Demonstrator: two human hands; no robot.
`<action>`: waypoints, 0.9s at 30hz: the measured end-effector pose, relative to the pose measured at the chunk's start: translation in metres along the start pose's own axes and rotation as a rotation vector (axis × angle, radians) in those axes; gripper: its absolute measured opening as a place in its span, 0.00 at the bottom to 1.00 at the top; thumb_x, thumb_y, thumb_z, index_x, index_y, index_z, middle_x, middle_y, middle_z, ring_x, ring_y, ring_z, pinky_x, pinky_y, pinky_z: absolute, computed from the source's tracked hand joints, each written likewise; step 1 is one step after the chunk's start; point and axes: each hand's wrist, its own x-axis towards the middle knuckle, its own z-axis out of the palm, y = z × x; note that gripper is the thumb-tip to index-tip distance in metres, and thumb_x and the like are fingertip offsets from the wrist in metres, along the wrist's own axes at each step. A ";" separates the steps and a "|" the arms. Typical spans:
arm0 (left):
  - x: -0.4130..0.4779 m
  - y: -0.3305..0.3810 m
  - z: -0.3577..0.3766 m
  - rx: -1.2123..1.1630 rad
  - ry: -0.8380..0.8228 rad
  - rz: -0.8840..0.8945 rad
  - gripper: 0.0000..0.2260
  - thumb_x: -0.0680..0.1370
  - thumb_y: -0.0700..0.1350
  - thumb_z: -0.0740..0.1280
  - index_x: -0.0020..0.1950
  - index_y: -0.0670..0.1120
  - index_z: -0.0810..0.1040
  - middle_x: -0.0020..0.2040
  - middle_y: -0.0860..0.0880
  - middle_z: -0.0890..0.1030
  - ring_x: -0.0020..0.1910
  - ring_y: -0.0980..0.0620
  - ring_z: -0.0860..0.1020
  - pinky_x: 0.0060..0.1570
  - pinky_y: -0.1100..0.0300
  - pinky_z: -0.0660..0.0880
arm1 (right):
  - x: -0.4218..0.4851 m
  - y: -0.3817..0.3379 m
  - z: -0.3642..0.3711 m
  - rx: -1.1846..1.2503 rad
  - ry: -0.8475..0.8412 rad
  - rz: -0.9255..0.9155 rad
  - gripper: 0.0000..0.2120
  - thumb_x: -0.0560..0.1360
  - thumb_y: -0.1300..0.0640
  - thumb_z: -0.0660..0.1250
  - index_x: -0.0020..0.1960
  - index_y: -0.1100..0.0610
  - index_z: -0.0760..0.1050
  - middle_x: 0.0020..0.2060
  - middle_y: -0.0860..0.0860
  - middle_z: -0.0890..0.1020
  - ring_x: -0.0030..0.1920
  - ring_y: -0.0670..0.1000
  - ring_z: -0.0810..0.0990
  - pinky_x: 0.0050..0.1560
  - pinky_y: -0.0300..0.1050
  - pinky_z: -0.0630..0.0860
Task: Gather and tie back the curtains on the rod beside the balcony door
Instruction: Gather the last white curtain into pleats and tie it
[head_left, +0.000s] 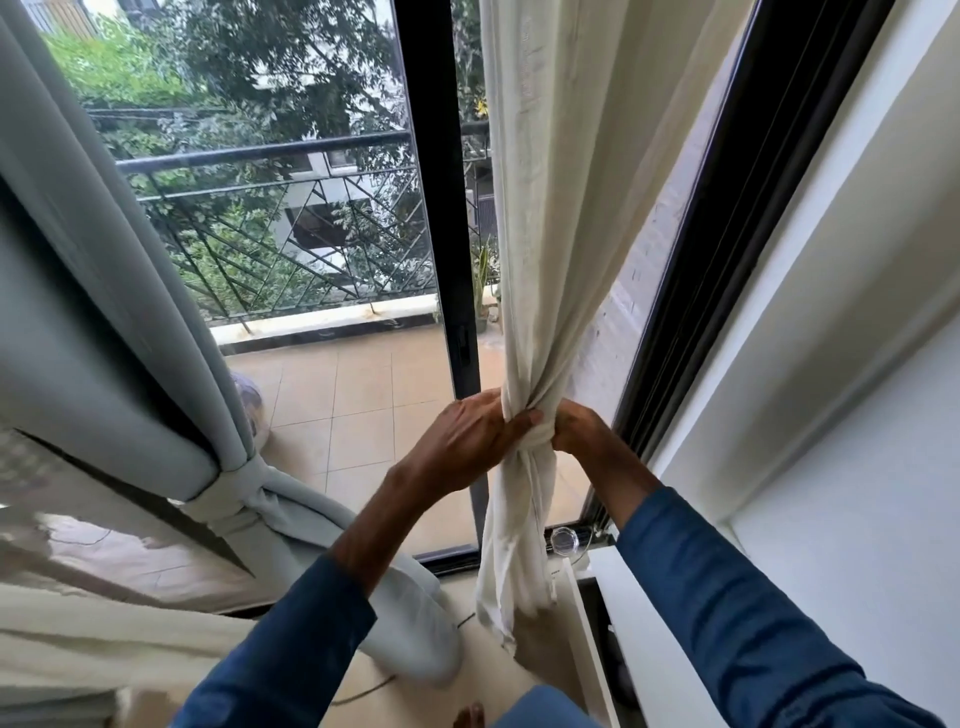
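Together, both hands close on the cream curtain (530, 234) where it is bunched into a narrow neck, low down against the right side of the balcony door (436, 208); the left hand (467, 436) comes in from the left, its fingers curled round the front of the bunch and pinching the cloth; the right hand (576, 426) grips the same neck from the right, its fingertips hidden behind the folds; below the hands the cloth hangs loose to the floor. Both arms wear blue sleeves (727, 613); to the left, the grey-blue curtain (104, 312) is already gathered and knotted, its tail spilling onto the floor; between the two curtains the glass shows the tiled balcony floor (353, 395), a dark railing (270, 150) and trees beyond; a clear round knob (565, 540) sits just right of the hanging cloth, near the bottom of the frame; a white wall (857, 364) fills the right side, and a bare foot (470, 714) shows at the bottom edge.
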 end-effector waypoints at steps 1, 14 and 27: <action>-0.001 0.000 0.002 -0.002 -0.006 -0.044 0.20 0.85 0.59 0.53 0.60 0.47 0.76 0.51 0.50 0.82 0.44 0.56 0.78 0.42 0.63 0.74 | 0.006 0.005 -0.003 -0.028 -0.028 0.026 0.14 0.84 0.68 0.54 0.46 0.58 0.74 0.42 0.53 0.78 0.34 0.42 0.82 0.33 0.32 0.78; 0.013 -0.021 -0.010 -0.283 0.104 -0.237 0.21 0.76 0.59 0.71 0.29 0.47 0.82 0.22 0.54 0.77 0.21 0.58 0.73 0.28 0.61 0.71 | 0.000 0.021 -0.020 -0.280 -0.126 -0.293 0.13 0.72 0.53 0.75 0.56 0.55 0.83 0.53 0.54 0.87 0.54 0.50 0.84 0.60 0.46 0.79; -0.011 -0.034 -0.028 -0.350 0.382 -0.350 0.06 0.71 0.48 0.79 0.43 0.48 0.88 0.30 0.53 0.83 0.27 0.58 0.79 0.30 0.61 0.76 | 0.014 0.017 -0.017 -0.319 0.039 -0.390 0.07 0.74 0.52 0.74 0.51 0.51 0.85 0.47 0.51 0.88 0.48 0.46 0.85 0.53 0.41 0.80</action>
